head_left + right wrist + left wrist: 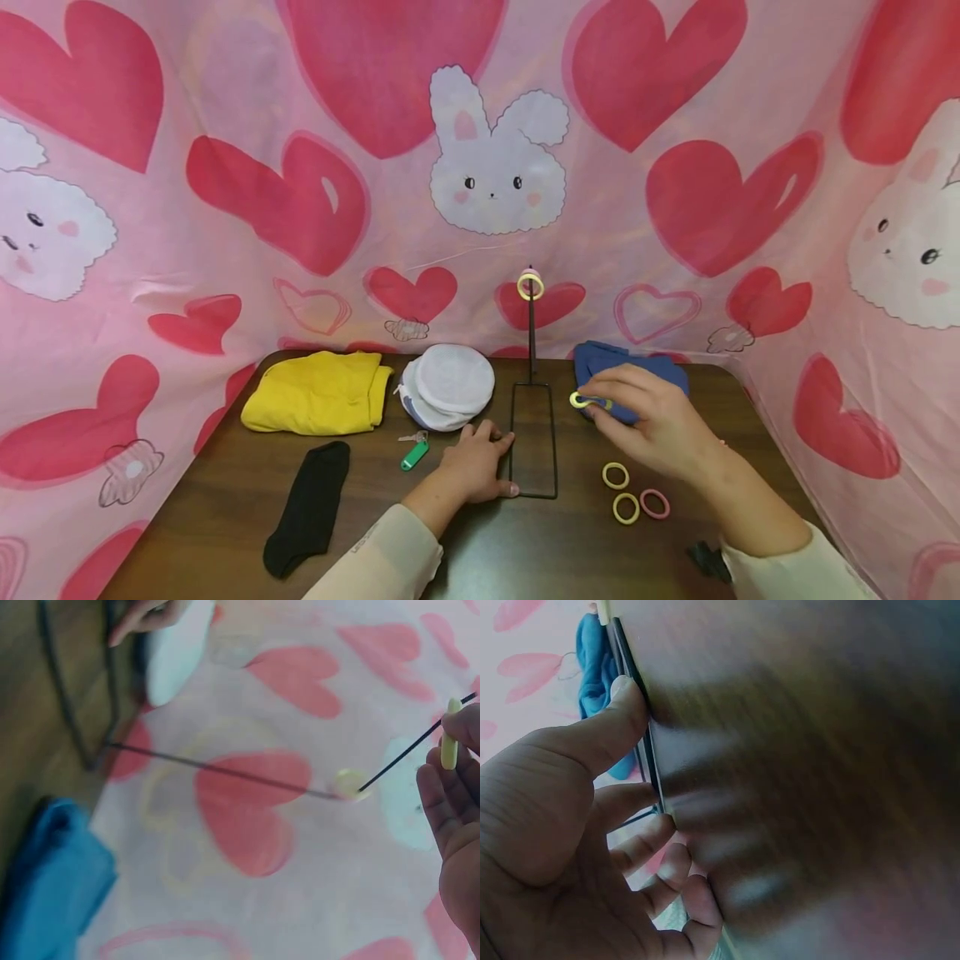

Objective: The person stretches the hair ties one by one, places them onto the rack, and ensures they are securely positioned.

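Note:
A black wire stand (534,442) has a rectangular base on the brown table (225,500) and an upright rod (225,771). One yellow ring (530,285) hangs near the rod's top. My left hand (501,462) lies flat on the table. Its thumb (622,712) and fingertips press on the base's left wire. My right hand (592,402) hovers right of the rod, over a blue cloth (600,358). It pinches a second yellow ring (580,401), seen edge-on in the right wrist view (450,742).
Two yellow rings (616,475) (626,508) and a pink ring (655,503) lie right of the base. A folded yellow cloth (318,392), white mesh pouch (450,385), green key tag (414,454) and black sock (311,508) lie left. Heart-print fabric walls surround the table.

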Demonstrator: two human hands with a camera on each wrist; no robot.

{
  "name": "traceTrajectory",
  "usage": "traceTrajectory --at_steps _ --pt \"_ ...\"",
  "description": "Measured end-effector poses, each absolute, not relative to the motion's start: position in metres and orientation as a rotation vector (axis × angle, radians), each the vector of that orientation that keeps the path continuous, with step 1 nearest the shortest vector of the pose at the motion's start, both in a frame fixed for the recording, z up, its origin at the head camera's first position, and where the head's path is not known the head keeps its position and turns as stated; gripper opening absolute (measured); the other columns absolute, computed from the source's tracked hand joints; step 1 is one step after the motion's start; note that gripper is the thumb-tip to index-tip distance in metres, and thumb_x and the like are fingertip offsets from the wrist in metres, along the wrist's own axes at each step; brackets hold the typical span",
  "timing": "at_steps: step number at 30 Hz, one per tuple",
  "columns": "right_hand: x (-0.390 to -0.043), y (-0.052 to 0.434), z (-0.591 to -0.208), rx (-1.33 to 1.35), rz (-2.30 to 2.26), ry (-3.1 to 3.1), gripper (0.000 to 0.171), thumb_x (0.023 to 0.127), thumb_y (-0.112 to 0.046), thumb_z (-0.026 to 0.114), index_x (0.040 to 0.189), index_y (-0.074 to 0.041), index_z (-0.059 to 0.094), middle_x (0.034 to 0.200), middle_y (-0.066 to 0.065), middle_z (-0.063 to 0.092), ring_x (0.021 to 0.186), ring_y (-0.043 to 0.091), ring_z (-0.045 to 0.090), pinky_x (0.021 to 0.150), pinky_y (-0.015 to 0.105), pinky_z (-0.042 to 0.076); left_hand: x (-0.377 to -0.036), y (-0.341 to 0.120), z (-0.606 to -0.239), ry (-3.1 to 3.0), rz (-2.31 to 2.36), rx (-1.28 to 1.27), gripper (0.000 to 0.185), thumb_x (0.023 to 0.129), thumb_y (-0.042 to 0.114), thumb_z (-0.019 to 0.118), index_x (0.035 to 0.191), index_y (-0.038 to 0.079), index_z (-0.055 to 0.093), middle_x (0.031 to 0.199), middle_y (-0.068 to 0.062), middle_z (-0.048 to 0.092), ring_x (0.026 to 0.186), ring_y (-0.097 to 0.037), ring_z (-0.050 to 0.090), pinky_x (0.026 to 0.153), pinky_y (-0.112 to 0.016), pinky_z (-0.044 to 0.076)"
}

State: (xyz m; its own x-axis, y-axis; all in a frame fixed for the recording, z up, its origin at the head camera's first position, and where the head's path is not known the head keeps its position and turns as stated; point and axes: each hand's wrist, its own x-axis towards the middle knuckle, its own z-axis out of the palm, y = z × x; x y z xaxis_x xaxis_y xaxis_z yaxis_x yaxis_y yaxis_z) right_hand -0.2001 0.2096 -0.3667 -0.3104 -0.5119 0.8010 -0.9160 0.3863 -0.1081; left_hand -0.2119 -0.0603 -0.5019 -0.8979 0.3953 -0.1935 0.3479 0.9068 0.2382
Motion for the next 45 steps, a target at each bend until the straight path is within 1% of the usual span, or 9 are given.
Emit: traceTrajectory --at_steps 8,15,17,20,24,30,37,41,45 --pt "-0.190 0.172 -0.319 1.294 0.746 -1.836 0.023 0.101 -0.026 0.066 0.107 -0.007 0.078 0.105 0.004 0.074 0.093 0.019 0.069 0.087 0.022 0.053 -0.213 -0.059 -0.501 2.835 0.265 0.545 0.088 0.081 0.063 0.081 0.156 0.029 0.051 0.144 0.000 0.046 0.123 -0.026 0.043 0.079 -0.055 0.052" --pt "-0.200 0.160 -0.315 1.270 0.758 -1.877 0.026 0.101 -0.029 0.066 0.109 -0.007 0.078 0.107 0.003 0.073 0.097 0.018 0.068 0.091 0.022 0.052 -0.213 -0.058 -0.501 2.833 0.247 0.538 0.088 0.080 0.064 0.081 0.155 0.030 0.051 0.143 0.000 0.045 0.121 -0.025 0.044 0.077 -0.055 0.053" --pt "-0.206 0.160 -0.318 1.263 0.748 -1.898 0.024 0.100 -0.027 0.067 0.109 -0.008 0.078 0.107 0.003 0.073 0.098 0.019 0.068 0.090 0.024 0.053 -0.213 -0.059 -0.502 2.837 0.238 0.541 0.088 0.080 0.064 0.080 0.156 0.030 0.051 0.143 0.000 0.045 0.121 -0.025 0.044 0.077 -0.055 0.053" --pt "-0.220 0.160 -0.321 1.223 0.737 -1.951 0.018 0.094 -0.018 0.074 0.109 -0.009 0.079 0.108 0.004 0.072 0.098 0.020 0.067 0.084 0.029 0.055 -0.213 -0.059 -0.501 2.838 0.231 0.542 0.088 0.081 0.065 0.080 0.156 0.030 0.050 0.144 0.000 0.045 0.122 -0.025 0.044 0.077 -0.055 0.053" --pt "-0.241 0.156 -0.325 1.136 0.724 -2.020 0.027 0.082 -0.005 0.080 0.109 -0.008 0.078 0.110 0.008 0.071 0.100 0.022 0.066 0.079 0.036 0.056 -0.213 -0.059 -0.500 2.833 0.232 0.542 0.088 0.081 0.064 0.080 0.156 0.030 0.049 0.145 0.000 0.045 0.122 -0.025 0.044 0.077 -0.054 0.053" --pt "-0.273 0.149 -0.329 1.036 0.676 -2.061 0.028 0.085 -0.007 0.079 0.112 -0.003 0.076 0.114 0.014 0.069 0.108 0.031 0.064 0.091 0.046 0.055 -0.212 -0.059 -0.501 2.835 0.237 0.547 0.088 0.081 0.064 0.080 0.156 0.030 0.050 0.144 0.000 0.045 0.123 -0.026 0.044 0.077 -0.054 0.053" --pt "-0.305 0.147 -0.327 0.961 0.665 -2.129 0.035 0.081 -0.006 0.082 0.115 0.002 0.074 0.118 0.019 0.065 0.109 0.039 0.058 0.094 0.052 0.049 -0.212 -0.059 -0.501 2.837 0.248 0.548 0.088 0.080 0.064 0.080 0.155 0.030 0.051 0.142 0.000 0.046 0.121 -0.025 0.044 0.077 -0.054 0.052" --pt "-0.311 0.150 -0.327 0.919 0.691 -2.162 0.040 0.080 -0.007 0.084 0.118 0.001 0.073 0.120 0.018 0.064 0.113 0.039 0.057 0.098 0.052 0.047 -0.211 -0.059 -0.498 2.838 0.258 0.554 0.087 0.080 0.063 0.081 0.155 0.029 0.052 0.142 0.000 0.046 0.121 -0.025 0.044 0.076 -0.054 0.052" --pt "-0.302 0.159 -0.330 0.889 0.759 -2.184 0.045 0.079 -0.008 0.087 0.121 0.000 0.073 0.122 0.017 0.064 0.117 0.038 0.057 0.099 0.054 0.046 -0.211 -0.060 -0.497 2.838 0.255 0.550 0.087 0.080 0.063 0.081 0.155 0.029 0.051 0.143 0.000 0.046 0.122 -0.026 0.044 0.077 -0.054 0.053"
